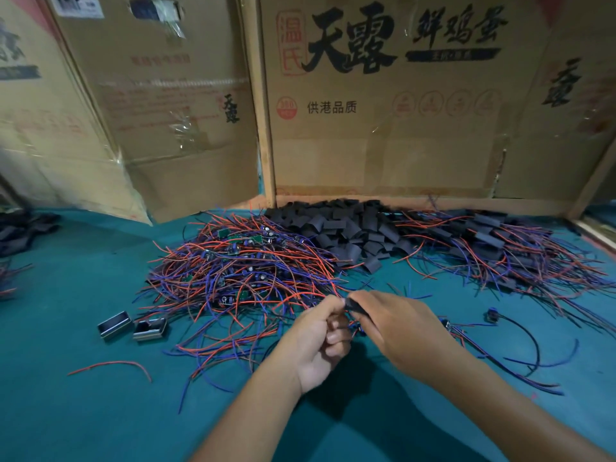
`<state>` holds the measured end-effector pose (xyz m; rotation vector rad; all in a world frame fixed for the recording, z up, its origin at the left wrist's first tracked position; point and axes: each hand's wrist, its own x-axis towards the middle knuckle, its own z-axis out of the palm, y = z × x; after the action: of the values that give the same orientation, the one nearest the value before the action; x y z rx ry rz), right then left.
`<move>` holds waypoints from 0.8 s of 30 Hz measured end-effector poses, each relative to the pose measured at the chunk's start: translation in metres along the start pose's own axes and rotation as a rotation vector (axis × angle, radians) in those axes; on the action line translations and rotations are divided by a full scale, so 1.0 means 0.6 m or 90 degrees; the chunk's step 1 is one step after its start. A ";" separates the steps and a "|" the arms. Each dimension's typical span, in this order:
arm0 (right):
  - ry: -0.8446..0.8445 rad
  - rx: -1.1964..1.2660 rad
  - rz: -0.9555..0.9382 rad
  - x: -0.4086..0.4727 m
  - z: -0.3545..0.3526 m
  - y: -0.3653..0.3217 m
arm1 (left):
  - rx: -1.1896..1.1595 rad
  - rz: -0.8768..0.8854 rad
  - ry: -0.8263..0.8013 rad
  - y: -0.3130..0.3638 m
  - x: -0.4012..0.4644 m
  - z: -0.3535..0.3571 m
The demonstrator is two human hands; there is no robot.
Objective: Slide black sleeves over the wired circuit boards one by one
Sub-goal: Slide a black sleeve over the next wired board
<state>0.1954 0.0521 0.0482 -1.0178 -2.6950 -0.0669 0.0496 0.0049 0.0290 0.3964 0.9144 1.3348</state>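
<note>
Sleeve [355, 308]: pinched by right hand [396, 325], long axis slanting down-right from its fingertips.
Board [355, 326]: mostly hidden between hands; left hand [321, 335] curled around its wires [310, 300].
Table [83, 395]: beneath both.

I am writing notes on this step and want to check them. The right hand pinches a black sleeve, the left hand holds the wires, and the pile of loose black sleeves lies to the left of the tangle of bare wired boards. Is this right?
Not quite. In the head view the pile of loose black sleeves lies to the right of the tangle of bare wired boards, not left. The rest holds: the right hand pinches a black sleeve, and the left hand holds the wires.
</note>
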 end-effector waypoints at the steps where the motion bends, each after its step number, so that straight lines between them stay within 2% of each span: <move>1: 0.010 -0.019 -0.029 0.002 -0.003 0.002 | -0.034 -0.028 -0.011 -0.001 0.001 0.001; 4: 0.069 -0.118 -0.084 0.013 -0.014 0.038 | -0.044 -0.007 -0.028 -0.003 0.001 0.006; 7: 0.040 -0.233 0.016 0.050 -0.040 0.138 | 0.059 0.099 0.006 0.005 0.000 -0.001; 11: 0.072 -0.297 0.207 0.094 -0.086 0.300 | 0.380 0.332 0.120 0.017 -0.002 -0.020; 14: 0.105 -0.321 0.288 0.107 -0.108 0.386 | 0.659 0.541 0.179 0.019 -0.001 -0.036; 16: 0.091 -0.367 0.377 0.116 -0.113 0.427 | 0.808 0.624 0.183 0.020 0.002 -0.044; 18: 0.067 -0.302 0.466 0.134 -0.108 0.435 | 0.908 0.662 0.205 0.021 0.009 -0.048; 19: 0.040 -0.258 0.446 0.145 -0.101 0.424 | 0.934 0.671 0.222 0.021 0.012 -0.049; 22: -0.071 -0.169 0.261 0.183 -0.052 0.361 | 0.981 0.696 0.258 0.022 0.018 -0.051; 24: -0.111 -0.123 0.235 0.198 -0.009 0.324 | 0.997 0.700 0.261 0.022 0.020 -0.055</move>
<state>0.2383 0.2743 0.0744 -1.6334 -2.6377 -0.1787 0.0158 0.0110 0.0145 2.1032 2.1821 1.3503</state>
